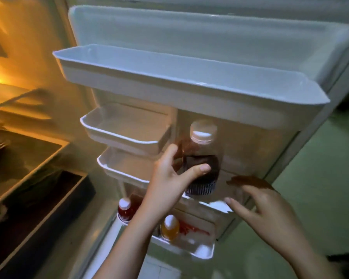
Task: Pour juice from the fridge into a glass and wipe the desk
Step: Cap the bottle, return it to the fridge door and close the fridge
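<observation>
A clear bottle (203,158) with a white cap and dark juice in its lower half stands tilted in the fridge door, above a middle door shelf (216,206). My left hand (169,178) grips it round the body, thumb across the front. My right hand (260,204) is just right of the bottle, fingers stretched out toward the shelf's front edge and holding nothing. A blurred brown patch (250,181) shows above its fingers; I cannot tell what that is. No glass or desk is in view.
The bottom door shelf (201,252) holds a red bottle (125,210) and an orange bottle (170,226), both white-capped. A wide white door shelf (169,77) juts out above the juice. The lit fridge interior with glass shelves (28,150) lies left. Green floor (320,178) is at right.
</observation>
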The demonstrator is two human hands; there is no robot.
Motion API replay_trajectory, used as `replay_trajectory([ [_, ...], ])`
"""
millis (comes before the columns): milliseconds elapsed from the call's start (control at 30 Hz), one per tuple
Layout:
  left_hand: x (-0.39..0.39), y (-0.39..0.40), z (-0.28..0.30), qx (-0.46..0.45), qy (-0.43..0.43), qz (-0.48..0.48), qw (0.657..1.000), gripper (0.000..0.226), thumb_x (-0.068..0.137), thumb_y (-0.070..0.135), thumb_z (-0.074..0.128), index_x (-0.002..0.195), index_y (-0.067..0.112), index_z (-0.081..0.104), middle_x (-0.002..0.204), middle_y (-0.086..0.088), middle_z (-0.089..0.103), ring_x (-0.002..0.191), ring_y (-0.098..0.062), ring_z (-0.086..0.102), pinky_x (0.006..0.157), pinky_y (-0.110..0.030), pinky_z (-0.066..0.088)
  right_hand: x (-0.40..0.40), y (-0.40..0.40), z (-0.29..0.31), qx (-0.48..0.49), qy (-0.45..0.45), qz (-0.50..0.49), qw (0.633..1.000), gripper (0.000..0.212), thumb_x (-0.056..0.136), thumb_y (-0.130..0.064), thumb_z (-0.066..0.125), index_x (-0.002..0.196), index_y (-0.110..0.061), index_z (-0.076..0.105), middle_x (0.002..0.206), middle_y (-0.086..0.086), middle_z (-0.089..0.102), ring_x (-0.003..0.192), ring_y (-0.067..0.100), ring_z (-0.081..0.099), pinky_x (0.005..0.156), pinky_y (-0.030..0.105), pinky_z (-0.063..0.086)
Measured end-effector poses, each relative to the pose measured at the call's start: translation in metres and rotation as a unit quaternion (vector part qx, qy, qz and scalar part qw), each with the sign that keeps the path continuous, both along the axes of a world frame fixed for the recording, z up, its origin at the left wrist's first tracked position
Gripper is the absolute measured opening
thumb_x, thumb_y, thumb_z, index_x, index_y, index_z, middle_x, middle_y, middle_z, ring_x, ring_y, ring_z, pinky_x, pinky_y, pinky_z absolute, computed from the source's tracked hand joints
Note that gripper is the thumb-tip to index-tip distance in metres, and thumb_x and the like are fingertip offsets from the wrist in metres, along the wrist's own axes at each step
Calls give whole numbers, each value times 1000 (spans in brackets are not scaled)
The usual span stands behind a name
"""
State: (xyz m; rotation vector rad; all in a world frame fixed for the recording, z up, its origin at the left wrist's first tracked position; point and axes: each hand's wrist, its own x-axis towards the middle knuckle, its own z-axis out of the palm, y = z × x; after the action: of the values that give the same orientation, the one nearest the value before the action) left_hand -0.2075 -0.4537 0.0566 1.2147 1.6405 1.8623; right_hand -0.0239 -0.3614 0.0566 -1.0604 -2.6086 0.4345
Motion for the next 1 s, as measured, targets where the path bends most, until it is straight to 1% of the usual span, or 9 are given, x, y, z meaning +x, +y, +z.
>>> replay_trajectory([
  [167, -11, 26, -17, -5, -1, -86, 996, 42, 69, 16, 77, 103, 36, 64, 106, 9, 71, 104, -10, 65, 90, -25, 48, -8, -7, 5, -10, -5, -50, 999, 26, 72, -58, 60, 69, -33, 53, 53, -9, 51, 54, 13, 49, 52, 30, 41],
  [400, -21, 34, -30, 0, -30, -153, 988, 65, 74, 16, 74, 133, 14, 48, 124, 3, 64, 119, -12, 55, 100, -25, 42, -12, -15, -2, -54, -1, -98, 994, 37, 75, -54, 62, 101, -28, 66, 81, -5, 62, 83, 16, 58, 70, 32, 46],
  [500, -15, 29, -39, -23, -6, -88, 996, 43, 66, 45, 74, 106, 33, 62, 103, 0, 71, 101, -15, 64, 87, -33, 51, -11, -16, -5, -59, 6, -110, 992, 40, 74, -53, 64, 106, -29, 65, 91, -2, 65, 90, 17, 58, 76, 34, 47],
  [567, -8, 24, -47, -53, 54, 22, 997, 45, 64, 58, 69, 94, 28, 54, 101, -12, 65, 96, -24, 59, 86, -42, 49, -11, -15, -7, -63, 13, -119, 991, 39, 75, -51, 65, 107, -29, 65, 94, -4, 64, 94, 15, 57, 78, 32, 46],
  [633, 0, 19, -54, -1, 152, 106, 983, 58, 70, 50, 67, 116, 24, 42, 115, -10, 46, 110, -25, 47, 95, -33, 41, -10, -14, -8, -62, 13, -117, 991, 39, 77, -49, 66, 109, -28, 64, 95, -7, 61, 97, 14, 56, 79, 30, 45],
  [700, 7, 14, -63, 115, 304, 158, 933, 54, 77, 32, 71, 122, 23, 42, 120, -6, 39, 113, -23, 45, 98, -30, 38, -9, -12, -11, -49, 22, -98, 994, 39, 76, -49, 66, 110, -31, 63, 97, -10, 61, 98, 12, 56, 79, 28, 44],
  [767, 16, 11, -72, 158, 416, 117, 888, 39, 81, 19, 72, 115, 23, 53, 116, -1, 48, 105, -19, 52, 88, -32, 45, -6, -8, -16, -43, 30, -76, 996, 39, 74, -52, 64, 109, -34, 63, 98, -14, 62, 98, 9, 56, 80, 28, 45],
  [867, 36, 12, -79, 71, 452, 1, 889, 17, 90, 23, 63, 106, 20, 60, 102, 5, 63, 90, -17, 61, 71, -33, 48, 4, 3, -26, -37, 49, -44, 997, 44, 70, -57, 54, 110, -38, 60, 107, -14, 66, 104, 7, 57, 87, 32, 48],
  [1000, 63, 18, -77, -70, 458, 52, 885, 19, 91, 44, 52, 94, 27, 61, 71, 9, 66, 68, -13, 61, 59, -30, 44, 28, 22, -34, -14, 88, -20, 996, 41, 71, -58, 54, 104, -35, 64, 105, -11, 66, 102, 9, 59, 85, 35, 50],
])
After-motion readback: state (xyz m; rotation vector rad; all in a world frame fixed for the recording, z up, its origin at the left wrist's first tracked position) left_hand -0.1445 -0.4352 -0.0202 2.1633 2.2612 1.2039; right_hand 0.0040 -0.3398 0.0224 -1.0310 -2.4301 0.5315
